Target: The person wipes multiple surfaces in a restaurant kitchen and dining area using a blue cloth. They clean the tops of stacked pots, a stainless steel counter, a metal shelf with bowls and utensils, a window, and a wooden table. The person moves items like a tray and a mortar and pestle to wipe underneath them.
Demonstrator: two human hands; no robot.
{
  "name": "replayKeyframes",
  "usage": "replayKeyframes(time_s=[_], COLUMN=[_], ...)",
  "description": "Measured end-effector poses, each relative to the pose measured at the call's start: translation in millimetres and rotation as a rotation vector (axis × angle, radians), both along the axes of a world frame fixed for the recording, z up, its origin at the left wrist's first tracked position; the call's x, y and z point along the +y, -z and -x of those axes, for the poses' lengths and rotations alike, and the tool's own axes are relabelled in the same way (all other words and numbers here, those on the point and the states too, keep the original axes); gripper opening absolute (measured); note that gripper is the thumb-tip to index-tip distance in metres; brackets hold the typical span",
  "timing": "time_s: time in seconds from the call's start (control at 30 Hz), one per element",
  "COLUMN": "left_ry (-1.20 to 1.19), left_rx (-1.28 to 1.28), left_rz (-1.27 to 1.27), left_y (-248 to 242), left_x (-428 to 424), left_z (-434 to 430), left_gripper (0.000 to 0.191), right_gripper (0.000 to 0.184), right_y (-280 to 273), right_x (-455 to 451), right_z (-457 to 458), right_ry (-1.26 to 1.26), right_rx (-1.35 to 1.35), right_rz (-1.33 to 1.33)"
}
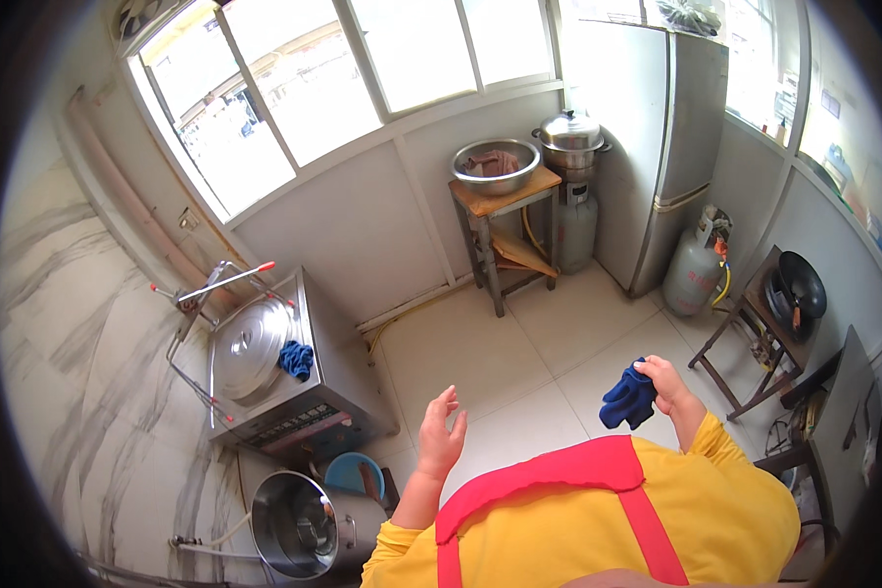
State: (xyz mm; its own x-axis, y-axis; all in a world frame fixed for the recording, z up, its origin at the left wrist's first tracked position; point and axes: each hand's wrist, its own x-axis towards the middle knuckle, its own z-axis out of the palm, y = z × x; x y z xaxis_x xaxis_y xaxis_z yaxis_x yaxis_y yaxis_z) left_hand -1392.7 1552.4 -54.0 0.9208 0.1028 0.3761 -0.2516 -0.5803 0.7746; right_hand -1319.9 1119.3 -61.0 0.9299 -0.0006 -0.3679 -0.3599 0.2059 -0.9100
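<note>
A dark blue cloth (628,398) hangs from the fingers of my right hand (666,382), above the tiled floor (478,360). My left hand (441,434) is raised in front of me with its fingers apart, holding nothing. To its left stands a boxy stainless-steel cooker (345,382) with a round metal lid (252,345) on top. A second blue cloth (296,360) lies crumpled at the lid's right edge. Metal bars with red tips (228,283) rise beside the lid.
A steel basin (496,184) with brown cloth sits on a wooden-topped stand (540,184). Beyond are a lidded steamer pot (569,140), a fridge (632,147) and a gas cylinder (691,272). Woks (805,283) rest at right. A tall steel pot (360,529) and blue bucket (349,470) stand lower left.
</note>
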Motion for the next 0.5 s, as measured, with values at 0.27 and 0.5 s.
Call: replayKeyframes(time_s=[0.27,0.5], left_ry=[-0.013,-0.160], left_rx=[-0.057,-0.065], left_rz=[-0.013,0.043], left_y=[-21.2,-38.5], left_x=[-3.1,-3.2], left_z=[-142.8,-270.9], left_gripper=[0.051,0.050], right_gripper=[0.010,0.006], right_y=[37.8,33.1], right_x=[-10.6,-18.9], right_z=[-105.9,-236.8], right_ry=[0.042,0.004], right_rx=[0.015,0.013], right_rz=[-0.090,-0.217])
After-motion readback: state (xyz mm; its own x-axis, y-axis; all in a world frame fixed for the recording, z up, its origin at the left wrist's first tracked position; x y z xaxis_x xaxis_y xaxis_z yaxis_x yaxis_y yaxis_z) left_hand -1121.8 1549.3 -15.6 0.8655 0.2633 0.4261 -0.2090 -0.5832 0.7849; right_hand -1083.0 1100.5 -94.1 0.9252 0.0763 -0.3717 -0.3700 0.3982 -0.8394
